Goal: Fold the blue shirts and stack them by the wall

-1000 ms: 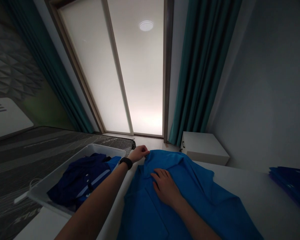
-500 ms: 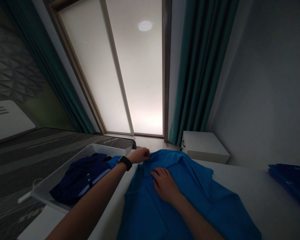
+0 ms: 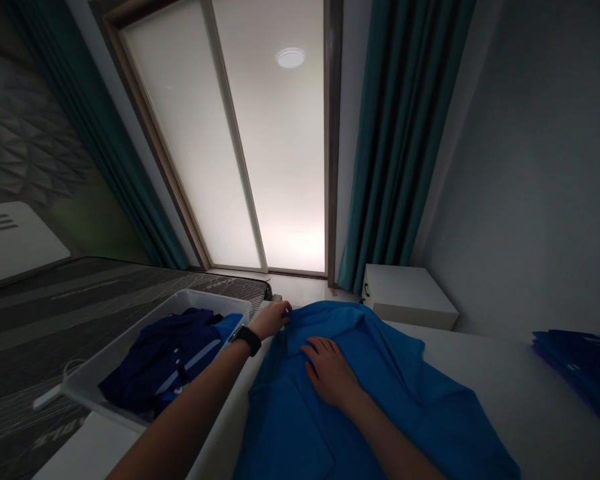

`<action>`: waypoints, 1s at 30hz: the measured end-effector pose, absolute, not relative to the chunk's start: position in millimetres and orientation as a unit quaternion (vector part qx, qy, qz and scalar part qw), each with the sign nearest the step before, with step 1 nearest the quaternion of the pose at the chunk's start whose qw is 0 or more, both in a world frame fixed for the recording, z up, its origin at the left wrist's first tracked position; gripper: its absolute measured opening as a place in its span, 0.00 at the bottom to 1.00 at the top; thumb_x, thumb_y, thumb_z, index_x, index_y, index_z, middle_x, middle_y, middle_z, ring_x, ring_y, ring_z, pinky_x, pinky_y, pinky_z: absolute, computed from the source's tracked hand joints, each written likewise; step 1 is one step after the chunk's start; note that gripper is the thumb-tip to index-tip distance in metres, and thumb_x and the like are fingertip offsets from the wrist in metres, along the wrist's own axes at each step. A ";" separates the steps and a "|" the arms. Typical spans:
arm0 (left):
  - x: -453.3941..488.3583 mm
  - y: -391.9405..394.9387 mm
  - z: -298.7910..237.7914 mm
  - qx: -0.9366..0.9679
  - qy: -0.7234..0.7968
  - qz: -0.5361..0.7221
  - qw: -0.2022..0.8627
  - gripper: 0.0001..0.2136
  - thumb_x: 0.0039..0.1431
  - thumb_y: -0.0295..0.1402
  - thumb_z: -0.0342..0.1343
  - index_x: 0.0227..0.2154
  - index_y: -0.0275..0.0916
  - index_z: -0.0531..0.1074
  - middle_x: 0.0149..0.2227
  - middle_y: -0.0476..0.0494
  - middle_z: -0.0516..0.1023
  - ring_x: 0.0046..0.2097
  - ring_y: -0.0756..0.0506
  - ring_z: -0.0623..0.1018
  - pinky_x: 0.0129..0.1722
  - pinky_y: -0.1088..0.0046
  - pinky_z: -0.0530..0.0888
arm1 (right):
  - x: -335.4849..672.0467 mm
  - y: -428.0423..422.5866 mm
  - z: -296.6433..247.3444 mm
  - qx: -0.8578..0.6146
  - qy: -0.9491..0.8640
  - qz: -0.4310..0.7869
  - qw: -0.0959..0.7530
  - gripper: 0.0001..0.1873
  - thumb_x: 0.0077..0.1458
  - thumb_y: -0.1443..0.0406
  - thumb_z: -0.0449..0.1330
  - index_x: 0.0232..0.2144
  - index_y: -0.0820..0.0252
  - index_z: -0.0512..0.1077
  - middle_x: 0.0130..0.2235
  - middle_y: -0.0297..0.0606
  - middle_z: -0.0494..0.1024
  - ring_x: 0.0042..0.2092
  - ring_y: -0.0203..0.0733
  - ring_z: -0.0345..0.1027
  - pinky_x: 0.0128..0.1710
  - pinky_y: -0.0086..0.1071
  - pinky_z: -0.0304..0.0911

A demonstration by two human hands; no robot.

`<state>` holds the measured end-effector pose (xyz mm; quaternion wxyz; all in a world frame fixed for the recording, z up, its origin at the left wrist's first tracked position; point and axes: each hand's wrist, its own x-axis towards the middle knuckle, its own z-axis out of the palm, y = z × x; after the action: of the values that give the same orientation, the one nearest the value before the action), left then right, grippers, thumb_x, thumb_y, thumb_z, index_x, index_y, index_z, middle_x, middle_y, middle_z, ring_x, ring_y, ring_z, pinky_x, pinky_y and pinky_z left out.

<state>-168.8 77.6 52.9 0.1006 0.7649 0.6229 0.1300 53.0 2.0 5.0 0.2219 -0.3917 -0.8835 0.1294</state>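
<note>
A bright blue shirt (image 3: 390, 387) lies spread over a white table, with folds across its upper part and right side. At its far left edge my left hand (image 3: 273, 319), with a black watch on the wrist, pinches the cloth between its fingers. My right hand (image 3: 333, 373) rests palm down on the middle of the shirt, fingers stretched out. Both forearms come in from the bottom, and the right one covers part of the shirt.
Left of the shirt, a clear plastic bin (image 3: 180, 297) holds dark blue clothes (image 3: 165, 353). Folded blue garments (image 3: 580, 370) lie at the table's (image 3: 480, 353) right. Beyond are a white cabinet (image 3: 410, 293) and sliding doors (image 3: 290, 167); a dark mattress (image 3: 25, 320) stretches left.
My left hand has shifted slightly left and down, still at the shirt's far left edge. My right hand and the rest of the shirt look nearly the same.
</note>
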 end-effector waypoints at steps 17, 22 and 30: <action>-166.8 71.1 25.2 0.697 0.641 0.293 0.130 0.10 0.54 0.38 0.58 0.23 0.38 0.73 0.23 0.47 0.75 0.29 0.46 0.74 0.30 0.72 0.65 | 53.3 1.7 7.0 -0.399 -0.880 0.146 0.211 0.20 0.64 0.65 0.49 0.57 0.55 0.68 0.59 0.42 0.68 0.62 0.50 0.58 0.63 0.49 0.51; -165.9 64.7 18.2 0.683 0.621 0.351 0.156 0.09 0.55 0.39 0.56 0.29 0.38 0.75 0.26 0.45 0.77 0.30 0.44 0.75 0.31 0.71 0.67 | 53.1 1.2 7.0 -0.397 -0.880 0.139 0.219 0.20 0.64 0.66 0.50 0.56 0.55 0.69 0.58 0.42 0.69 0.61 0.49 0.58 0.63 0.48 0.51; -162.2 57.0 9.6 0.658 0.599 0.404 0.212 0.15 0.56 0.44 0.54 0.28 0.37 0.76 0.26 0.45 0.77 0.29 0.44 0.75 0.30 0.71 0.68 | 53.1 0.7 6.6 -0.400 -0.878 0.144 0.218 0.19 0.65 0.65 0.49 0.56 0.55 0.68 0.58 0.42 0.69 0.61 0.50 0.58 0.63 0.49 0.51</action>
<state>-162.2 57.0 9.6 0.2117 0.6584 0.5989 0.4037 53.1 0.7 6.6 0.2182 -0.4000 -0.8785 0.1437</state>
